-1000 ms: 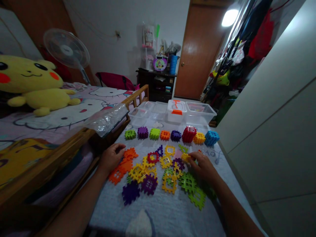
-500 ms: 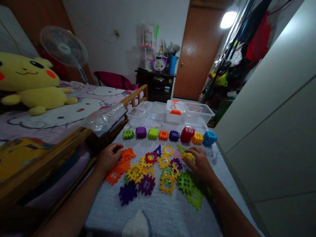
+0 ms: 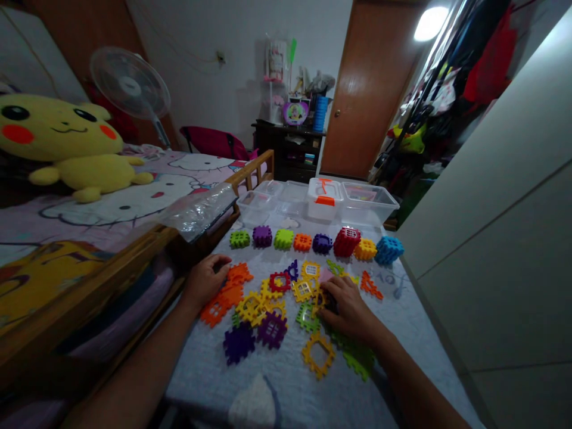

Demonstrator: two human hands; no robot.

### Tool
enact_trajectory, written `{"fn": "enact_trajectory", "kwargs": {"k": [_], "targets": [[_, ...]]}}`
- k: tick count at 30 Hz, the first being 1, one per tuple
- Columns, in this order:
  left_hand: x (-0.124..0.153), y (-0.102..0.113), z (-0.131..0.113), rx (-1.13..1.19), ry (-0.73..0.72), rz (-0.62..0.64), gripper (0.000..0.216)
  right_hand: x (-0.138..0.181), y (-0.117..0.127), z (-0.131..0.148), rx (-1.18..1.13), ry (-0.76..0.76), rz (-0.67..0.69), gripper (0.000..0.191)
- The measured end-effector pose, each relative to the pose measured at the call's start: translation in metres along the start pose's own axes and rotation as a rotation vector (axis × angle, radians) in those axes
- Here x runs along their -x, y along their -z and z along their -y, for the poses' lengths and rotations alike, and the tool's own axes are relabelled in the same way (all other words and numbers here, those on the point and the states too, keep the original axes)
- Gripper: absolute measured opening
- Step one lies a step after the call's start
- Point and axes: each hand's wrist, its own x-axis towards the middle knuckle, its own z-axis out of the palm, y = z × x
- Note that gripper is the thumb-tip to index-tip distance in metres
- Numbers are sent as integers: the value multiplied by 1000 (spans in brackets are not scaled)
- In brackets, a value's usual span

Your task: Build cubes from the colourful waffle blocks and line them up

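My left hand (image 3: 208,280) rests on the cloth at the left edge of a pile of orange notched building pieces (image 3: 231,293), thumb and fingers apart. My right hand (image 3: 349,305) is bent over the pieces at the right, its fingertips closed on a small yellow piece (image 3: 319,300). Its palm partly hides the green pieces (image 3: 358,359) below. A yellow square frame (image 3: 318,356) lies nearer to me. Between my hands are yellow pieces (image 3: 251,307), a red frame (image 3: 279,282), a purple window piece (image 3: 272,329) and a dark blue square (image 3: 239,342).
Stacks of pieces sorted by colour stand in a row, with a red stack (image 3: 347,241) and a blue stack (image 3: 389,250). Behind them are clear plastic boxes (image 3: 370,205). An orange triangle piece (image 3: 370,286) lies right. A wooden bed rail (image 3: 147,253) runs along the left.
My right hand has moved left and toward me, onto the yellow piece. The yellow square frame has shifted nearer to me. An orange triangle piece has come into sight. My left hand stays put.
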Motion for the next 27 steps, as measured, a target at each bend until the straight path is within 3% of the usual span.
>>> {"fn": "enact_trajectory", "kwargs": {"k": [4,6,10,13,16,19,24,27], "targets": [[1,1,-3,15,10,4,34,-4,-2,1,4,-48,-137,40],[1,2,-6,13,15,0,33,-2,3,5,-19,-3,-135,34],[2,4,-9,7,21,-11,32,8,23,25,-58,153,115,24],[2,3,-8,17,13,-9,33,19,31,42,-24,198,312,40],[2,3,-7,20,12,-5,33,28,29,51,45,199,392,53],[2,3,-7,14,7,-6,33,31,24,52,89,198,373,49],[2,4,-10,28,26,3,32,24,19,45,24,213,322,12],[2,3,-9,21,24,7,32,15,19,36,-86,131,224,23]]}}
